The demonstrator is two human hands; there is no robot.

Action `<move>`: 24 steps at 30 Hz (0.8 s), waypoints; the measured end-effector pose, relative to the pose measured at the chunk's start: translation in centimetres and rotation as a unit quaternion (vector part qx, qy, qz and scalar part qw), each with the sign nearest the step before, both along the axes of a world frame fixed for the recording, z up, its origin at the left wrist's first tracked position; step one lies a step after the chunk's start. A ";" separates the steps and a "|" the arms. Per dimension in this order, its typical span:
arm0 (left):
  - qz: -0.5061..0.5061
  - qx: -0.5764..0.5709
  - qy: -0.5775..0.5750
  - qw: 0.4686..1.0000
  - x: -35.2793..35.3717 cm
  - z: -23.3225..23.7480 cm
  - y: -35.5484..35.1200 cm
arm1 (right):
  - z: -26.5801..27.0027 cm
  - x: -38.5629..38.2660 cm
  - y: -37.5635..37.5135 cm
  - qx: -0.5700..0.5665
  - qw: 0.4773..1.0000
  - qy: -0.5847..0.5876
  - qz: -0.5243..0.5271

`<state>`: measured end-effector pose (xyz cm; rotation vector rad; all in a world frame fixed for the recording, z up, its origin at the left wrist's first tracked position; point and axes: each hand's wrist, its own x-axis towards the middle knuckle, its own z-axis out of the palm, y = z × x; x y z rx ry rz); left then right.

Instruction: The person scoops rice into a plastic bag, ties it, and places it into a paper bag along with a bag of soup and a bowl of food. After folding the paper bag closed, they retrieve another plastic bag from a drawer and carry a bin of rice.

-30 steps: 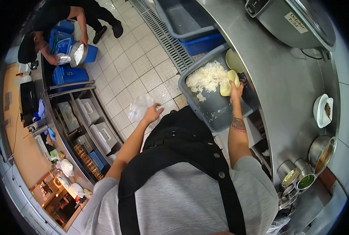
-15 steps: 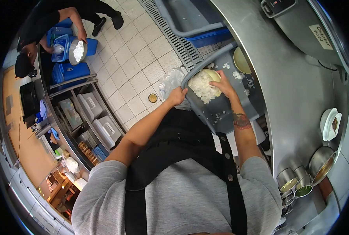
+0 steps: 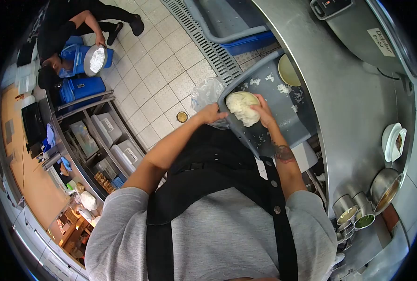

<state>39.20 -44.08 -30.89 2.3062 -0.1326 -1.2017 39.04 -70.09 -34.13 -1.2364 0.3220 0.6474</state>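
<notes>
Got a full handful here

So our right hand (image 3: 263, 112) is wrapped around a pale bowl (image 3: 252, 99), rice (image 3: 239, 109) heaped in it just left of the grip, over the gray tub (image 3: 293, 125). A second bowl (image 3: 289, 71) sits ahead of that grip, rice clumps (image 3: 284, 88) scattered between. Our left hand (image 3: 210, 114) is at the tub's rim, against a plastic bag (image 3: 207, 93); we can't tell if it's pinching it.

Held bowl (image 3: 253, 96) part-hidden (rice (image 3: 242, 110)), grey pot (image 3: 360, 30) cropped

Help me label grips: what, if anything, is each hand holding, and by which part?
Right hand: bowl of rice, by its edge. Left hand: beside plastic bag; hold unclear.
</notes>
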 end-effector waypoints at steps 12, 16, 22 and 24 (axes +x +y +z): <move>0.253 0.024 -0.338 0.906 6.2 17.4 2.0 | 7.1 -4.9 -9.5 0.231 0.936 0.112 -0.241; 0.312 -0.202 -0.351 0.859 5.9 14.8 -2.0 | 10.6 -5.9 -10.2 0.213 0.943 0.062 -0.247; 0.094 -0.174 -0.326 0.924 4.2 18.7 -8.2 | 15.4 -6.7 -9.5 0.254 0.949 0.010 -0.187; 0.057 -0.184 -0.262 0.946 4.2 18.9 -9.7 | 16.8 -6.5 -8.9 0.259 0.953 -0.031 -0.156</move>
